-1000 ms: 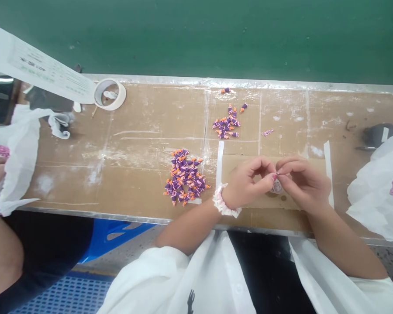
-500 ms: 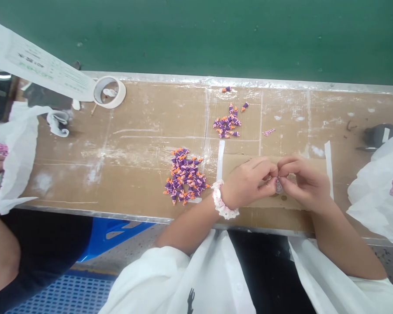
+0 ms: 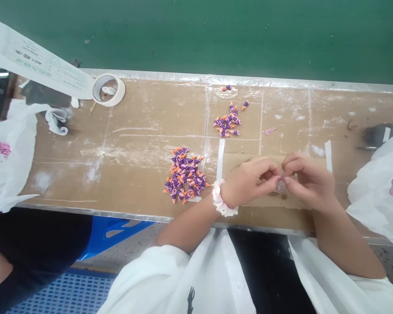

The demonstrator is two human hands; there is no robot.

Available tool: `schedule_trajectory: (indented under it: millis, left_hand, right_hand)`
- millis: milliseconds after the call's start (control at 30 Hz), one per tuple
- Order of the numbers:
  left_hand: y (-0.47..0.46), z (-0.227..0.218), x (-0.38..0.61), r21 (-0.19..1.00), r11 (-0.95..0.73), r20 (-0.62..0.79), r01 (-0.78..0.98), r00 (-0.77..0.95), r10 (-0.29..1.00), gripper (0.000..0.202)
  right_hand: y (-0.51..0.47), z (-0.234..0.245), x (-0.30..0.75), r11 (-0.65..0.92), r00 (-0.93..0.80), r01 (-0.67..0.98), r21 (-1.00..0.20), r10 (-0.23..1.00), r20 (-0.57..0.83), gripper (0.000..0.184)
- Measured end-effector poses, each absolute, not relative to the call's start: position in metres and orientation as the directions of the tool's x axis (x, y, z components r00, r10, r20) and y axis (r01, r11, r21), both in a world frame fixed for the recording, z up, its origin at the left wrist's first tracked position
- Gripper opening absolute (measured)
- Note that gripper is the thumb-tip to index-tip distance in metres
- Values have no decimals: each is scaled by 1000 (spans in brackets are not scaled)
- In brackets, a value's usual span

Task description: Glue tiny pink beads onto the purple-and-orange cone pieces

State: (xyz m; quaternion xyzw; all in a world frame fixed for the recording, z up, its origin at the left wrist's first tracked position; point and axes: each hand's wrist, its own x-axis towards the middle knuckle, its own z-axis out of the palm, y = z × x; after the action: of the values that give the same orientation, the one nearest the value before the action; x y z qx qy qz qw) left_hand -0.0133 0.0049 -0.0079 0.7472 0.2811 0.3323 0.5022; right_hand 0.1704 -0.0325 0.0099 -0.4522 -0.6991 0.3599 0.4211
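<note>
Over a taped-down cardboard sheet (image 3: 265, 201), my left hand (image 3: 250, 181) and my right hand (image 3: 309, 181) meet fingertip to fingertip. The left thumb and forefinger are pinched on a tiny purplish piece, mostly hidden by the fingers. My right thumb and forefinger close at the same spot; what they hold cannot be made out. A small pale round thing (image 3: 279, 187) shows just below the fingertips. Left of my wrist lies a large pile of small purple and orange figures (image 3: 185, 174). A smaller group of the same figures (image 3: 227, 124) sits farther back.
Tiny pink-and-white bits (image 3: 269, 131) lie behind my hands. White sheets with pink pieces flank me, one at the right (image 3: 376, 187) and one at the left (image 3: 16, 161). A tape roll (image 3: 109, 90) stands back left. A co-worker's leg (image 3: 36, 253) shows lower left.
My right fingers have lifted and shifted slightly right, and a purplish bit now shows at the left fingertips. The co-worker's hand at the far left has gone out of view.
</note>
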Motion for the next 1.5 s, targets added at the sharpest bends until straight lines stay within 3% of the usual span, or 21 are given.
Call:
schedule_trajectory:
  millis: [100, 167, 300, 400, 600, 800, 933, 1033, 1167, 1333, 1500]
  left_hand:
    - [8, -3, -16, 973, -230, 179, 19, 566, 805, 9]
    - [12, -1, -18, 975, -219, 180, 25, 487, 854, 10]
    - [21, -1, -25, 982, -181, 157, 57, 290, 944, 10]
    - [25, -2, -28, 992, -112, 98, 54, 209, 973, 13]
    - [31, -5, -32, 990, -105, 92, 96, 125, 988, 17]
    - [53, -1, -62, 958, -69, 106, 277, -118, 987, 11]
    - [65, 4, -100, 765, 72, 54, 640, -175, 983, 7]
    - [60, 10, -118, 517, 217, -177, 828, -145, 974, 6]
    - [46, 20, -116, 341, 147, -434, 929, 17, 901, 7]
    - [45, 22, -106, 126, 74, -521, 989, 3, 853, 7]
    - [49, 19, -104, 82, 74, -556, 994, -16, 831, 11]
  right_hand:
    - [-32, 13, 176, 326, -219, 297, -898, 938, 268, 18]
    - [-31, 16, 181, 351, -288, 367, -861, 923, 253, 17]
    - [-31, 23, 190, 460, -480, 638, -617, 865, 148, 13]
    - [-34, 25, 191, 524, -562, 704, -480, 824, 74, 14]
    - [-39, 23, 182, 549, -598, 720, -425, 801, 22, 22]
    - [-40, 20, 179, 606, -626, 712, -354, 777, 70, 23]
    - [-40, 19, 182, 609, -616, 689, -392, 778, 125, 20]
    - [-40, 20, 185, 610, -606, 665, -431, 778, 166, 13]
    - [-42, 20, 187, 612, -577, 643, -460, 783, 234, 5]
    - [-42, 19, 188, 570, -536, 619, -540, 809, 240, 6]
    - [-43, 22, 187, 551, -518, 603, -577, 820, 242, 10]
